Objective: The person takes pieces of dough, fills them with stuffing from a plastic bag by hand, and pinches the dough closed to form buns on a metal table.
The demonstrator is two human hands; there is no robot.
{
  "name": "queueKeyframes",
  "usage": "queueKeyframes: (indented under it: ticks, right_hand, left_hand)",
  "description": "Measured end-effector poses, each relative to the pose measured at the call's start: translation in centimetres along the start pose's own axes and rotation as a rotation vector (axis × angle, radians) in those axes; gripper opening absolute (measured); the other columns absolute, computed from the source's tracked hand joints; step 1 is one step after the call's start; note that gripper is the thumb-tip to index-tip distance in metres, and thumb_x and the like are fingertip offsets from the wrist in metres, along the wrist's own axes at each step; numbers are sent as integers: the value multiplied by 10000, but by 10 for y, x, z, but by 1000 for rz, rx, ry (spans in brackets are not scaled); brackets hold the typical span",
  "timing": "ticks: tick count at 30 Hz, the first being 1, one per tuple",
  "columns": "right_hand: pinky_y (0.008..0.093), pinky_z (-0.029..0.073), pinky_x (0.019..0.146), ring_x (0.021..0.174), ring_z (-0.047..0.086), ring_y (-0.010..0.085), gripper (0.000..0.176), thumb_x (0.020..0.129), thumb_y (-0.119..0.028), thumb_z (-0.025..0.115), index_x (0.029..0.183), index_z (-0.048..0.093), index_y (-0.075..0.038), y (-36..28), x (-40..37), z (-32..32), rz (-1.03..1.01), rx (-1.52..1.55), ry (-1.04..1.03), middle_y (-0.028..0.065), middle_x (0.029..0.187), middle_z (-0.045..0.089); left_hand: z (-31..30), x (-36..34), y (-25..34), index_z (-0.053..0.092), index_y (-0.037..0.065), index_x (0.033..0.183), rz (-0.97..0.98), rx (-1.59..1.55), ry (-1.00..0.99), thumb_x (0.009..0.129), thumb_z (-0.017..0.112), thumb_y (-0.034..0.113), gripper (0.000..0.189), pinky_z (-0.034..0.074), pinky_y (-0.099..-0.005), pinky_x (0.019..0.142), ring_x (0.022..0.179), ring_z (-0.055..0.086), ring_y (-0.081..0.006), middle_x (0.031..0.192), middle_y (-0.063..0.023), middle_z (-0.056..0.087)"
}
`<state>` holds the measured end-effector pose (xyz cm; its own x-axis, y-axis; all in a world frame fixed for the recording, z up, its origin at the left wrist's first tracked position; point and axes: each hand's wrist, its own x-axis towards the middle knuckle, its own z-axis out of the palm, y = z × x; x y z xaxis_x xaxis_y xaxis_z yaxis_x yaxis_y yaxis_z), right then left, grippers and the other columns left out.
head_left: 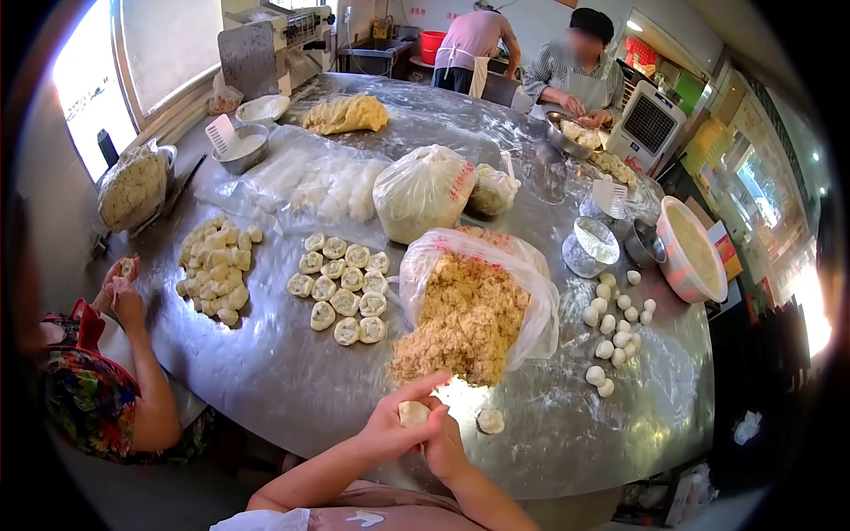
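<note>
A small pale dough piece [413, 413] sits between my hands at the table's front edge. My left hand [390, 429] is closed around it, with the index finger stretched toward the filling. My right hand [443, 444] presses against the dough from the right, its fingers partly hidden. Just beyond my hands, crumbly yellow-brown filling [469, 314] spills from an open plastic bag [540, 301]. One round dough piece [490, 421] lies to the right of my hands.
Shaped dough rounds [346, 303] stand in rows left of the filling, near cut dough pieces [217, 270]. Small dough balls [622, 339] lie right, by a flour bowl [591, 248] and large tub [692, 252]. A co-worker's hands [124, 288] work at left; other people stand behind.
</note>
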<state>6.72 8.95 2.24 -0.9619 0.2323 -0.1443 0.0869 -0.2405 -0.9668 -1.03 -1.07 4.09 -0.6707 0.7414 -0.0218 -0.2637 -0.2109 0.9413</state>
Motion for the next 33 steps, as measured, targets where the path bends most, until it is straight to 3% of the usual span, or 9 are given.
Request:
queueKeyframes:
  ticks: [5,8,12,14,17,20,23,28,33]
  right_hand:
    - [236,441,650,800,571,131,497,1008,-470,335,1165,477,-21,-10,0,12,-216,-359,166,46,874,596]
    - [229,437,599,712,557,110,475,1008,-451,352,1175,465,-21,-4,-2,-2,-76,-101,76,63,912,591]
    - [218,434,571,634,528,83,538,995,-518,315,1102,541,-41,-3,-4,-3,34,-5,17,23,810,581]
    - [232,445,566,620,548,107,524,986,-509,378,1023,591,-32,-10,-6,-1,102,-56,35,36,802,597]
    - [277,472,582,611,580,179,366,949,-396,545,1008,609,-40,-16,-3,-9,-56,-655,182,78,831,617]
    - [283,488,584,656,604,186,209,859,-196,685,993,635,-44,-38,-7,-8,-252,-753,360,105,870,630]
    - [307,503,598,702,623,218,215,792,-143,736,966,649,-52,-32,-4,-13,-500,-939,90,112,932,625]
    - [360,507,636,719,618,299,136,787,-120,709,903,659,-68,-22,-14,-15,-327,-801,126,115,827,632]
    - [334,500,592,660,623,274,109,761,-66,719,839,646,-45,-16,-24,-23,-323,-800,128,112,769,641]
  left_hand:
    - [-10,0,-21,652,5,1024,111,34,2,992,467,211,279,347,-397,1059,1151,514,-216,1003,-71,657]
    - [-4,-1,-2,639,-3,1031,139,125,60,985,456,193,271,314,-427,1091,1245,480,-276,1097,-115,648]
    - [6,0,2,633,32,1113,-57,-336,118,959,531,212,257,478,-307,866,1151,538,-220,1145,-54,637]
    - [-8,-2,-13,632,28,1116,-137,-174,-7,933,573,217,270,497,-273,785,1037,605,-204,1130,-61,648]
    - [-16,-5,-35,645,44,1069,-62,-1,106,877,639,207,252,500,-294,713,846,651,-222,1047,-94,673]
    - [-18,-4,-13,651,54,999,-120,754,80,818,672,153,208,496,-346,704,825,636,-294,929,-122,664]
    - [-12,-7,-21,643,56,942,-64,780,-37,764,670,106,187,491,-389,733,843,612,-341,886,-143,634]
    - [-1,-13,-25,642,50,903,50,636,25,729,668,103,184,488,-395,707,825,613,-355,907,-145,643]
    - [-2,-23,-41,632,23,869,-174,781,-124,752,615,128,158,498,-438,711,797,607,-409,787,-185,629]
